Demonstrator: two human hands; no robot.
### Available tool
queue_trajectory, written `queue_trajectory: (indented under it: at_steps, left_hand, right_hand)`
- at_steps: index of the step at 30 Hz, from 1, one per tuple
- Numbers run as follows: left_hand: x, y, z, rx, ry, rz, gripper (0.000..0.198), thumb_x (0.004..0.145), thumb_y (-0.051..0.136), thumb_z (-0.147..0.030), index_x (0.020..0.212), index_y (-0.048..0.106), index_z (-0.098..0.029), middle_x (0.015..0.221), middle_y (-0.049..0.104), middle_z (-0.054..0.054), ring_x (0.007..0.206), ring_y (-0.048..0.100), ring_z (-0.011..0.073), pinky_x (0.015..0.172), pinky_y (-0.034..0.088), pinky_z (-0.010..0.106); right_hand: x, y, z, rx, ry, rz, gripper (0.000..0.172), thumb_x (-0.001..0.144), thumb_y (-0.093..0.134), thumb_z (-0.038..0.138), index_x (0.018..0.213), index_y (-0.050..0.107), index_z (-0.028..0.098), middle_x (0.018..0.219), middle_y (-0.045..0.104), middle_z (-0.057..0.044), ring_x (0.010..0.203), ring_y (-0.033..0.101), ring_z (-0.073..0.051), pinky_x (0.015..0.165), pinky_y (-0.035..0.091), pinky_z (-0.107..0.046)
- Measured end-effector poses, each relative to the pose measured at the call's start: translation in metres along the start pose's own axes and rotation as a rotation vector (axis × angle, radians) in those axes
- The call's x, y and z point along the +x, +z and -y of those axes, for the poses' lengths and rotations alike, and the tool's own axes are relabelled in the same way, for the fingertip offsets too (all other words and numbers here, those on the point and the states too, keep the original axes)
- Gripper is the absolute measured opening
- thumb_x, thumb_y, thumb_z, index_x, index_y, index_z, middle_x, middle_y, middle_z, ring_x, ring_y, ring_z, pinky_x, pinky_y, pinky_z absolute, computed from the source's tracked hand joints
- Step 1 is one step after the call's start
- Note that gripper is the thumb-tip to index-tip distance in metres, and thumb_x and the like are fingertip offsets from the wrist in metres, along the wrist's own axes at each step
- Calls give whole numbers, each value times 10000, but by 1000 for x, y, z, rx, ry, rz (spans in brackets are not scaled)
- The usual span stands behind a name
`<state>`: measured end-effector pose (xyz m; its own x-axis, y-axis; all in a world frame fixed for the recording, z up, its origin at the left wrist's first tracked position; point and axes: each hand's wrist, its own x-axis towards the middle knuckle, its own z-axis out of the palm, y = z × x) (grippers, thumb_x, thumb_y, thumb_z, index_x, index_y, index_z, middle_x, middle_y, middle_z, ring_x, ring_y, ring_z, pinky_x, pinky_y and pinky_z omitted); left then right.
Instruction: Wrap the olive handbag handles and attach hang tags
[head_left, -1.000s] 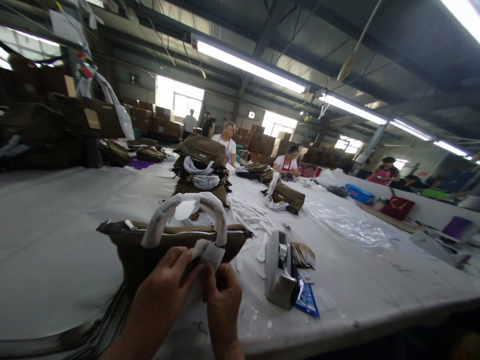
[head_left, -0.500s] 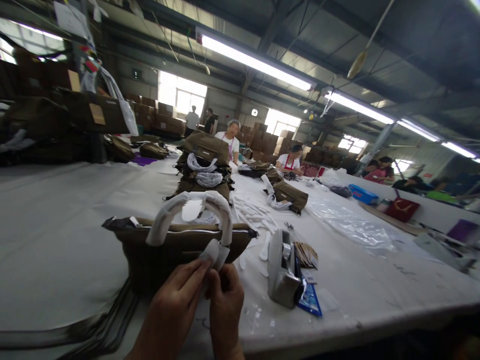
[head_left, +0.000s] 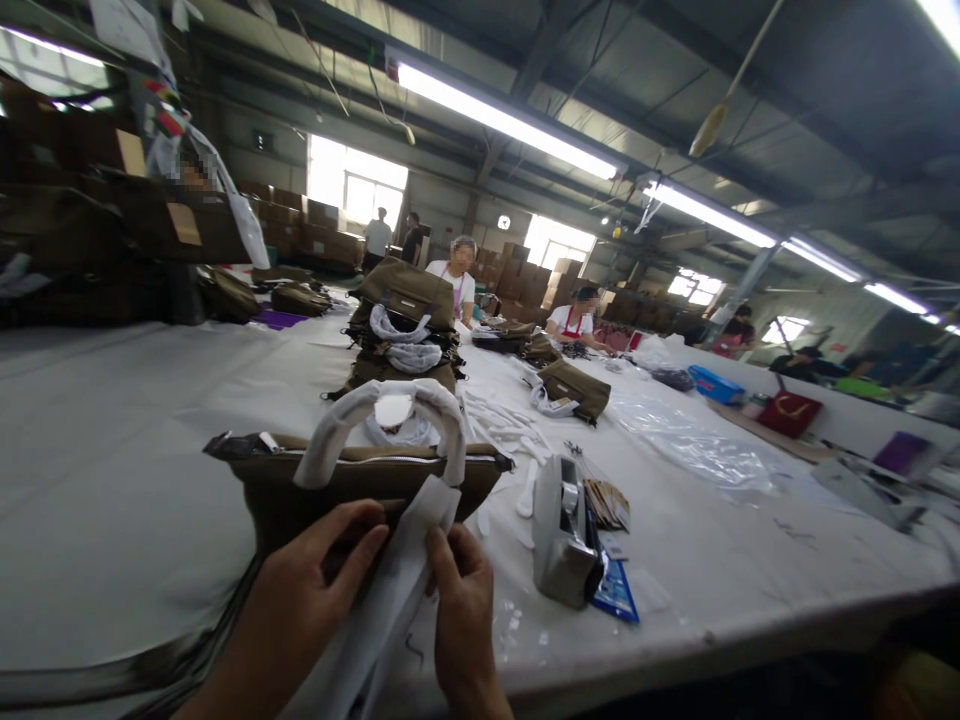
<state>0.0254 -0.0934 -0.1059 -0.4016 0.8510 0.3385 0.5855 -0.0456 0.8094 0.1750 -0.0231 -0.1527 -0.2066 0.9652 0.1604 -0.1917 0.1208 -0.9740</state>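
An olive-brown handbag (head_left: 281, 500) with a silver zip stands on the table before me. White wrapping covers its arched handle (head_left: 330, 432). From the handle's right base a long white wrapping strip (head_left: 397, 570) runs down toward me between my hands. My right hand (head_left: 461, 590) pinches the strip's right edge between thumb and fingers. At its left edge is my left hand (head_left: 322, 570), with thumb and index tips close together in front of the bag; whether they grip anything is not clear.
A grey tape dispenser (head_left: 562, 540) stands right of the bag, beside brown tags (head_left: 606, 503) and a blue packet (head_left: 617, 590). Behind are stacked bags (head_left: 409, 310), loose white strips (head_left: 502, 425) and clear plastic sheeting (head_left: 690, 440). Co-workers sit across the table.
My hands have moved apart, the left one leftward. The white strip, bunched up at the handle's base before, now stretches downward between them. The bag has stayed in place.
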Motion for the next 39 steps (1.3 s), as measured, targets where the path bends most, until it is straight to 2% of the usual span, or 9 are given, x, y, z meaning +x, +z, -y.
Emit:
queue_trajectory:
  at_steps: [6, 11, 20, 26, 29, 31, 33, 36, 39]
  left_hand:
    - [4, 14, 5, -349, -195, 304, 481, 839, 681, -524, 1197, 676, -202, 1265, 754, 95, 1193, 707, 293, 990, 584, 330]
    - [0, 32, 8, -568, -233, 302, 496, 820, 731, -492, 1188, 612, -181, 1263, 740, 139, 1219, 688, 327, 1013, 578, 382]
    - [1, 30, -2, -374, -238, 243, 512, 755, 729, -499, 1164, 651, -202, 1188, 779, 93, 1165, 713, 335, 958, 604, 378]
    - [2, 32, 3, -277, -240, 252, 503, 739, 719, -533, 1125, 697, -212, 1157, 800, 86, 1152, 722, 349, 933, 616, 375]
    - [3, 33, 7, -246, -231, 214, 492, 743, 730, -557, 1111, 720, -230, 1115, 814, 71, 1106, 744, 348, 913, 626, 371]
    - [3, 32, 9, -225, -234, 176, 462, 762, 735, -541, 1112, 735, -239, 1079, 822, 66, 1047, 766, 342, 876, 637, 365]
    - [5, 30, 11, -222, -230, 177, 429, 771, 747, -511, 1101, 749, -237, 1048, 828, 70, 995, 781, 337, 835, 646, 351]
    - [10, 28, 13, -216, -215, 215, 424, 746, 779, -486, 1087, 764, -233, 1033, 830, 78, 972, 788, 342, 802, 652, 343]
    - [11, 28, 14, -209, -221, 221, 448, 721, 796, -492, 1088, 768, -237, 1029, 830, 80, 970, 787, 353, 799, 654, 354]
  right_hand:
    - [-3, 2, -2, 65, 13, 18, 368, 917, 689, 521, 831, 669, 164, 675, 480, 28, 644, 402, -124, 596, 365, -245]
    - [-5, 0, 0, 7, -54, 56, 355, 931, 674, 513, 830, 659, 173, 789, 601, -19, 799, 547, -183, 741, 470, -286]
    - [8, -1, 22, -167, -76, -2, 426, 916, 643, 587, 868, 688, 166, 746, 620, -10, 710, 527, -163, 650, 439, -266]
    - [15, -2, 27, -29, 28, 10, 399, 900, 685, 510, 722, 695, 154, 601, 571, 13, 567, 475, -126, 544, 383, -247]
    - [14, -34, 35, -229, -68, -7, 405, 966, 595, 524, 907, 779, 167, 726, 698, -35, 632, 610, -176, 612, 478, -282]
    - [18, -72, 42, -485, -213, -201, 385, 976, 575, 491, 1114, 776, 193, 1041, 764, -96, 925, 697, -248, 848, 533, -357]
    - [25, -117, 47, -725, -303, -460, 409, 930, 608, 476, 1145, 772, 169, 1248, 714, -152, 1204, 619, -317, 1101, 415, -460]
    - [40, -171, 46, -821, -209, -574, 356, 793, 735, 511, 834, 820, 168, 1467, 574, -193, 1459, 374, -407, 1248, 174, -520]
    - [50, -193, 42, -749, -104, -515, 432, 735, 764, 609, 618, 787, 194, 1400, 634, -196, 1422, 433, -430, 1230, 216, -539]
